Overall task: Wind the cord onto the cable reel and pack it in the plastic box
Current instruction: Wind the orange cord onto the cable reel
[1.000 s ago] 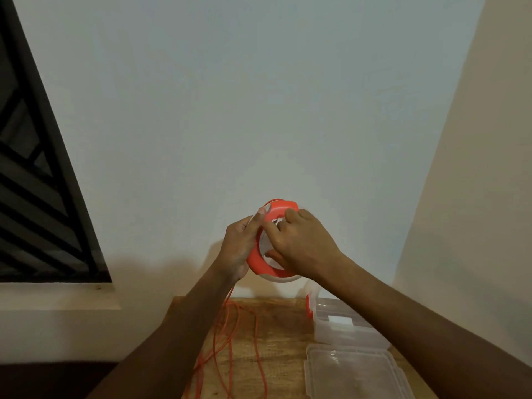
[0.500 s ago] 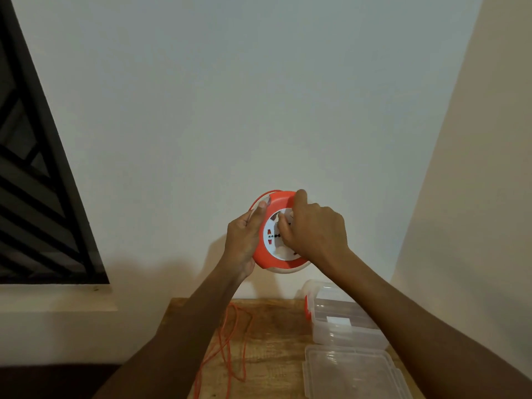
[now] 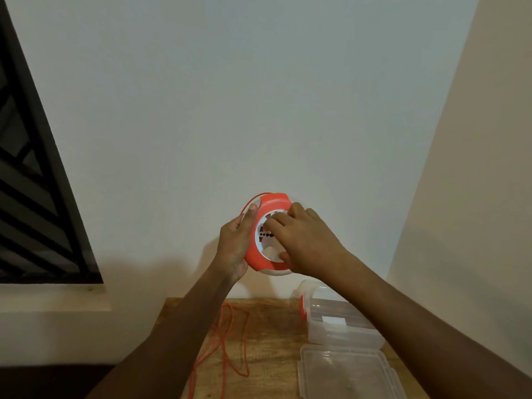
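I see the left hand [image 3: 234,244] gripping the orange cable reel [image 3: 266,236] by its rim, held up above the desk [image 3: 270,326]. The right hand [image 3: 305,240] curls over its white face. Loose cord [image 3: 227,338] trails onto the desk beside the open plastic box [image 3: 342,326].

My left hand [image 3: 234,243] and right hand [image 3: 309,243] are bare: no gloves, rings or wristbands. Both forearms are uncovered too, with no sleeve, watch or bracelet showing from the wrists down to the picture's edge at about seven and four o'clock.
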The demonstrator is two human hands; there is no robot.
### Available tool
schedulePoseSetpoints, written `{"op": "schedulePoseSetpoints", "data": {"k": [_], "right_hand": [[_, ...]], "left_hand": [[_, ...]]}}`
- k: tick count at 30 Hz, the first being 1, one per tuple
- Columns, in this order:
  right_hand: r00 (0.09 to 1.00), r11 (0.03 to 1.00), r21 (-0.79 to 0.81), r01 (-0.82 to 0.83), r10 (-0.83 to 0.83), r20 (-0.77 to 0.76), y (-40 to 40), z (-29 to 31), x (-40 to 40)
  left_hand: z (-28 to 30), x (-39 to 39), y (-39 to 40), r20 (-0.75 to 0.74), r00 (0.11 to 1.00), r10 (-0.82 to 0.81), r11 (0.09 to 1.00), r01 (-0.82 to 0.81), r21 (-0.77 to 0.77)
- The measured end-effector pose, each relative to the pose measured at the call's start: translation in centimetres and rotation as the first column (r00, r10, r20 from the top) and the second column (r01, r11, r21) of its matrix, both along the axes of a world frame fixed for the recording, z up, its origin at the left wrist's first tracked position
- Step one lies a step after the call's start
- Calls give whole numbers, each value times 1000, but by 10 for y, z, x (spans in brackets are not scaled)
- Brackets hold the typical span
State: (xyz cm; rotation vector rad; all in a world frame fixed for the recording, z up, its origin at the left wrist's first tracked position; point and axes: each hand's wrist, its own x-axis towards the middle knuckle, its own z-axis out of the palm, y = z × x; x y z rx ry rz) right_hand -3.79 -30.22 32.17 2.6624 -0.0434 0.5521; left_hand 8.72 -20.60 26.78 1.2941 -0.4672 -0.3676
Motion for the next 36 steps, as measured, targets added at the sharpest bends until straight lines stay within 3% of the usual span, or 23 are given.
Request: {"op": "schedulePoseSetpoints", "data": {"k": [3, 9, 15, 19, 23, 27, 30, 31, 33, 36], "right_hand": [[998, 998, -65, 23, -20, 56, 3, -6, 1], [995, 998, -6, -56, 56, 82, 9, -12, 4], [977, 994, -104, -17, 39, 209, 9, -15, 9], [956, 1000, -5, 3, -1, 293, 6, -13, 12], [921, 970, 232, 72, -154, 357, -7, -2, 14], [878, 850, 524, 64, -297, 376, -20, -8, 20], [845, 530, 847, -46, -432, 316, -35, -7, 18], [843, 475, 878, -67, -444, 305, -40, -7, 14], [868, 559, 825, -77, -369, 332, -47, -10, 4], [919, 844, 513, -155, -68, 389, -39, -14, -5]], "left_hand": [[0, -4, 0, 20, 1000, 5, 1000, -5, -1], [-4, -7, 2, 14, 1000, -26, 999, 26, -19], [-1, -8, 0, 101, 995, -13, 1000, 14, -6], [2, -10, 2, 131, 991, -9, 1000, 5, 24], [4, -13, 1, 110, 994, 5, 1000, -4, -6], [9, -13, -2, 164, 985, 62, 997, -55, -50], [9, -6, 0, 123, 989, 83, 994, -73, -82], [9, -4, 2, 88, 993, 84, 992, -75, -100], [8, 2, 6, 38, 996, 83, 990, -78, -120], [8, 6, 9, 17, 997, 79, 990, -77, -114]]}}
